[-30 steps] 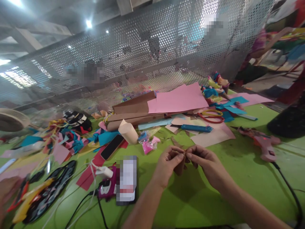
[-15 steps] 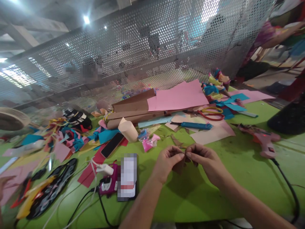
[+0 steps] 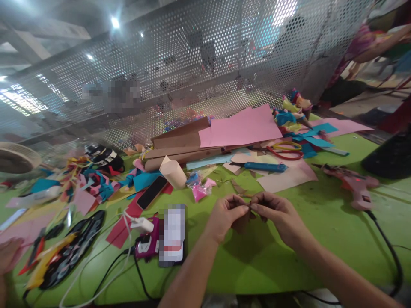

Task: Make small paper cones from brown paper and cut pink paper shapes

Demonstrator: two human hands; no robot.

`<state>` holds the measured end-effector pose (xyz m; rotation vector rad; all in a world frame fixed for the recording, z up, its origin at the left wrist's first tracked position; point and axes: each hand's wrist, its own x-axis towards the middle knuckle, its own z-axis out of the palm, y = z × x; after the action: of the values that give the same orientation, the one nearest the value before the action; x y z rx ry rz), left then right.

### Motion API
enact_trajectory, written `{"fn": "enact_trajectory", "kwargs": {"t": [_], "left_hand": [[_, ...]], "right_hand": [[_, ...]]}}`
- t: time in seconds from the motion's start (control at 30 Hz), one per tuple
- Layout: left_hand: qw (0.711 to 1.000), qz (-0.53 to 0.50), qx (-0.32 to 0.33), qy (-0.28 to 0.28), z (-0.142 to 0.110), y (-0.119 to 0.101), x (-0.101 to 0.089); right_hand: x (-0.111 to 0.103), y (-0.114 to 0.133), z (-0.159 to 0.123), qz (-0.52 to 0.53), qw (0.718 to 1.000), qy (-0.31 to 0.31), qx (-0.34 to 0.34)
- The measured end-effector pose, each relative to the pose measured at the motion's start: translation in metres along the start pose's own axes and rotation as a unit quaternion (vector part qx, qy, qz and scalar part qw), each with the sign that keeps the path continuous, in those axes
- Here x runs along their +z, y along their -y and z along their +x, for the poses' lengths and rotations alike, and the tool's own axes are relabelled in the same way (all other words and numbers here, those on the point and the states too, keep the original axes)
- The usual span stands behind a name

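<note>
Over the green table (image 3: 276,273), my left hand (image 3: 229,214) and my right hand (image 3: 272,211) meet fingertip to fingertip. Both are closed in a pinch on a small brown piece of paper (image 3: 242,223), which hangs below my left fingers. My fingers cover most of it, so its full shape is hidden. Just beyond my hands lie a brown scrap (image 3: 237,187) and a small clear bag with pink pieces (image 3: 199,192). A blue utility knife (image 3: 265,167) rests farther back on pale paper sheets.
A pink glue gun (image 3: 361,188) with a black cord lies right. Red-and-yellow-handled scissors (image 3: 285,150) and pink sheets (image 3: 244,126) are behind. Left are a phone (image 3: 173,235), a purple power adapter (image 3: 148,244) with cables, a yellow tool (image 3: 51,261) and another person's hand (image 3: 9,254).
My hands keep nearly the same pinch on the brown piece. The view has shifted slightly. At the far left, the other person's hand shows more over the pink paper.
</note>
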<state>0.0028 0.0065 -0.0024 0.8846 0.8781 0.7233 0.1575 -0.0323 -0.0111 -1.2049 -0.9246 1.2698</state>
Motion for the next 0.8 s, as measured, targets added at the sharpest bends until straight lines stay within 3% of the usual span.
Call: {"fn": "enact_trajectory", "kwargs": {"t": [0.4,0.63,0.8], "left_hand": [[0.999,0.015,0.018,-0.032,0.0026,0.0001,0.0012],[0.993,0.083,0.056,-0.067,0.0010,-0.0014,0.0029],[0.985,0.134,0.088,-0.062,-0.0027,-0.0045,0.0053]], "right_hand": [[-0.0032,-0.0028,0.0002,-0.021,1.000,-0.013,0.012],[-0.0023,-0.0005,-0.0039,-0.101,0.993,-0.015,-0.066],[-0.0026,0.0004,-0.0040,-0.145,0.984,-0.025,-0.104]]}}
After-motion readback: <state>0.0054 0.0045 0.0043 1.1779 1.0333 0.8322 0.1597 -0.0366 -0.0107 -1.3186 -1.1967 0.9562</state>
